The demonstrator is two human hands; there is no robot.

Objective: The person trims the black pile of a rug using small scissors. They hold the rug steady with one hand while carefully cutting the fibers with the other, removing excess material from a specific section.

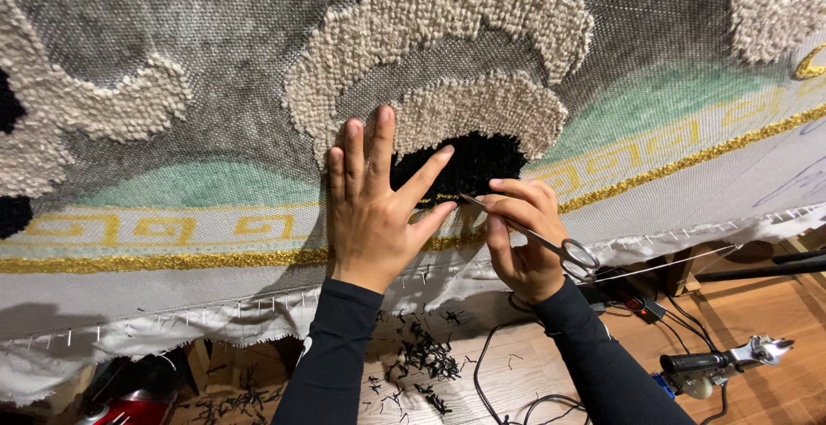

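A large rug backing cloth [215,64] hangs stretched in front of me, with beige tufted loops, a black tufted patch [473,163] and a gold border line [155,261]. My left hand [374,206] lies flat on the cloth, fingers spread, just left of the black patch. My right hand [520,236] grips a pair of metal scissors [538,240] with the blade tips pointing left at the lower edge of the black patch, close to my left thumb. Both arms wear dark sleeves.
Black yarn clippings [422,356] lie scattered on the wooden floor below. A black cable [499,373] loops across the floor. A hand tool with a dark grip [723,360] rests at the lower right. The cloth's bottom edge [172,322] is pinned on nails.
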